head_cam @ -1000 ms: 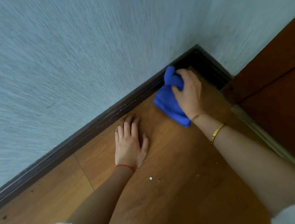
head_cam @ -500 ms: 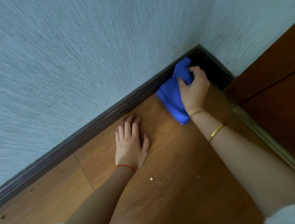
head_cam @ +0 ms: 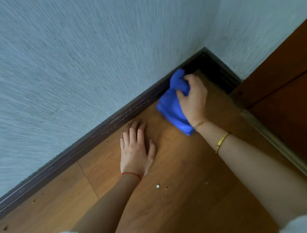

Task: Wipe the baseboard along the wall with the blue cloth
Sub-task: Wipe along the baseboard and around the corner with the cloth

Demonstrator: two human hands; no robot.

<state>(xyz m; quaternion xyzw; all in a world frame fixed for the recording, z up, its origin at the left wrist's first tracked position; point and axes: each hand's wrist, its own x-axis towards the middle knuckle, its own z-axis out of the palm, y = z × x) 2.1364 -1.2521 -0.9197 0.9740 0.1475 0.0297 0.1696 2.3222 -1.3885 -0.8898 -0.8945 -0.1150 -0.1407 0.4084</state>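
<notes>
A dark brown baseboard (head_cam: 88, 140) runs along the foot of the pale textured wall (head_cam: 89, 57) to a corner at the upper right. My right hand (head_cam: 193, 98) grips the bunched blue cloth (head_cam: 170, 104) and holds its top end against the baseboard just left of the corner; the rest of the cloth hangs down onto the floor. My left hand (head_cam: 136, 150) rests flat, fingers straight, on the wooden floor, fingertips close to the baseboard.
The wooden floor (head_cam: 183, 196) carries small crumbs and a white chip (head_cam: 157, 186). A second stretch of baseboard (head_cam: 222, 72) leads right from the corner to a brown door (head_cam: 294, 94) with a metal threshold strip (head_cam: 283, 148).
My right hand first slid the cloth along the baseboard toward the corner, then came back a little to the left. The left hand stayed planted on the floor.
</notes>
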